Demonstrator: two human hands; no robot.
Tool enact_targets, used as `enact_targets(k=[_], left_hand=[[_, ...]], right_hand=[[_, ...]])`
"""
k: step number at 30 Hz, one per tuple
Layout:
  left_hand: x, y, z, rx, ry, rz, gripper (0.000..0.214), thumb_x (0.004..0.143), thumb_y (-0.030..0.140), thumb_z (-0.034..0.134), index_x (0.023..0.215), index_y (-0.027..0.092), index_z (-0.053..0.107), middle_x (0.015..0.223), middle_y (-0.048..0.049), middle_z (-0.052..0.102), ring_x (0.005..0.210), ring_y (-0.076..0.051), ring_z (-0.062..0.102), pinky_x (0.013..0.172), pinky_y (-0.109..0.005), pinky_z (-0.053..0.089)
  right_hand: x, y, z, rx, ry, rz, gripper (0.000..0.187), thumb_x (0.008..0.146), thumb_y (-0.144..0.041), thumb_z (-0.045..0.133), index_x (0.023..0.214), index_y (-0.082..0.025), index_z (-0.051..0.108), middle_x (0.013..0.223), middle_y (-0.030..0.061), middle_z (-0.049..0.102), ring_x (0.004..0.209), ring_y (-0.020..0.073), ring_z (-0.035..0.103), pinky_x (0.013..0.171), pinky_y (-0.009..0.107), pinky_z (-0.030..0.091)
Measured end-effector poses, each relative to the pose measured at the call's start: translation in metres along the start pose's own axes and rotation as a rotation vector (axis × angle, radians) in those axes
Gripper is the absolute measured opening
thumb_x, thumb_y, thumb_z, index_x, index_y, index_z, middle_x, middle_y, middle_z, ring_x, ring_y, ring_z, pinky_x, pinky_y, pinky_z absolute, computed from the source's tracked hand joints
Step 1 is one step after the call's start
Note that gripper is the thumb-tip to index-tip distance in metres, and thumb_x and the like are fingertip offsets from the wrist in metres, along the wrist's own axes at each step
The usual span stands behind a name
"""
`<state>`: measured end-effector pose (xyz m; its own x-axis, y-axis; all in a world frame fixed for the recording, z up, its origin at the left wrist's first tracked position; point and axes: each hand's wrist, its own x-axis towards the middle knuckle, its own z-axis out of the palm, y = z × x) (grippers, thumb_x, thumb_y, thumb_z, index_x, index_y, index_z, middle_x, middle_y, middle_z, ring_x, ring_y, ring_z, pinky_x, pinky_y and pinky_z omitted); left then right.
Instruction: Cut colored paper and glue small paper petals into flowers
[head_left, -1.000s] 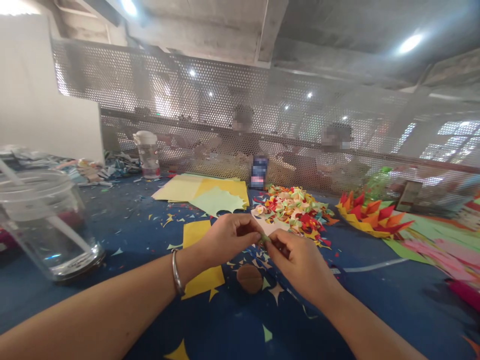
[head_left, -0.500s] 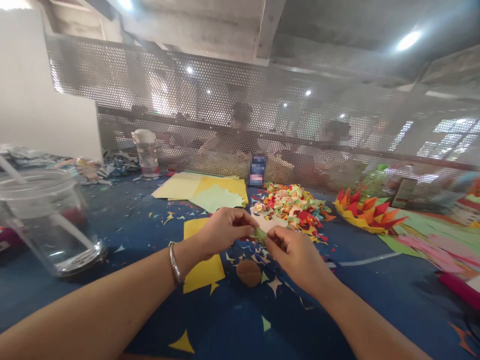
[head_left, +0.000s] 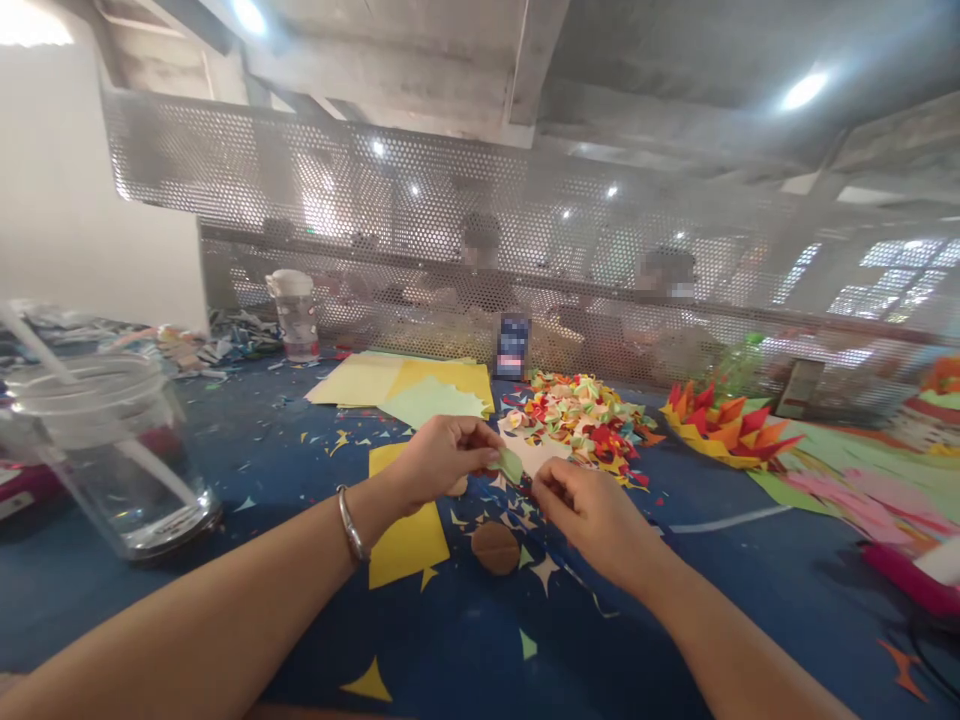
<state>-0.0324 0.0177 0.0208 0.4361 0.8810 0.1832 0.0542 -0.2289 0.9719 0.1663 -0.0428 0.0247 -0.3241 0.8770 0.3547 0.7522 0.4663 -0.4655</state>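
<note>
A small light green piece of paper [head_left: 511, 466] is pinched between the thumb and fingers of my left hand [head_left: 446, 458], which wears a silver bangle. My right hand [head_left: 581, 505] is just right of that paper, its fingertips pressed together and slightly apart from it; whether anything is in them is hidden. Below both hands lies a brown round disc [head_left: 496, 547] on the blue tabletop. A yellow paper sheet [head_left: 412, 550] rests partly under my left hand and wrist. Behind my hands is a pale pink paper piece [head_left: 534, 447], beside a heap of small colourful folded papers [head_left: 589, 410].
A clear plastic cup with a straw [head_left: 105, 450] stands at left, a white-lidded bottle [head_left: 294, 315] behind it. A phone [head_left: 513, 345] leans upright before a perforated screen [head_left: 360, 220]. A red-orange paper crown shape [head_left: 727, 425] lies right. People sit beyond the screen.
The fingertips of my right hand have come off the green paper and moved slightly right. My left hand keeps hold of it. The view has tilted up a little.
</note>
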Motion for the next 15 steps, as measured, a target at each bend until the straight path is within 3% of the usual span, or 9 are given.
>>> enact_targets(k=[5,10,15], left_hand=[[0.003,0.000,-0.012,-0.073,0.121,-0.067,0.020,0.066,0.024,0.069,0.082,0.014,0.063,0.073,-0.0037,0.067,0.067,-0.012,0.061,0.067,-0.026,0.045],[-0.001,0.000,-0.006,-0.106,0.079,-0.116,0.019,0.066,0.024,0.069,0.080,0.012,0.064,0.076,-0.0044,0.068,0.067,-0.012,0.062,0.068,-0.026,0.046],[-0.002,-0.004,0.002,-0.119,0.061,-0.138,0.021,0.066,0.028,0.070,0.079,0.013,0.062,0.075,-0.0039,0.067,0.067,-0.013,0.063,0.068,-0.026,0.046]], right_hand=[[-0.021,0.015,-0.025,-0.169,0.080,0.118,0.030,0.090,-0.036,0.041,0.064,-0.021,0.046,0.050,-0.0042,0.047,0.044,0.0116,0.046,0.046,0.023,0.033],[-0.074,0.048,-0.046,-0.231,0.101,0.333,0.025,0.084,-0.046,0.047,0.076,-0.024,0.056,0.053,-0.0033,0.057,0.044,0.0139,0.052,0.047,0.023,0.041],[-0.110,0.071,-0.049,-0.191,0.159,0.461,0.030,0.079,-0.052,0.050,0.079,-0.024,0.060,0.064,-0.0001,0.066,0.058,0.0179,0.062,0.055,0.024,0.047]])
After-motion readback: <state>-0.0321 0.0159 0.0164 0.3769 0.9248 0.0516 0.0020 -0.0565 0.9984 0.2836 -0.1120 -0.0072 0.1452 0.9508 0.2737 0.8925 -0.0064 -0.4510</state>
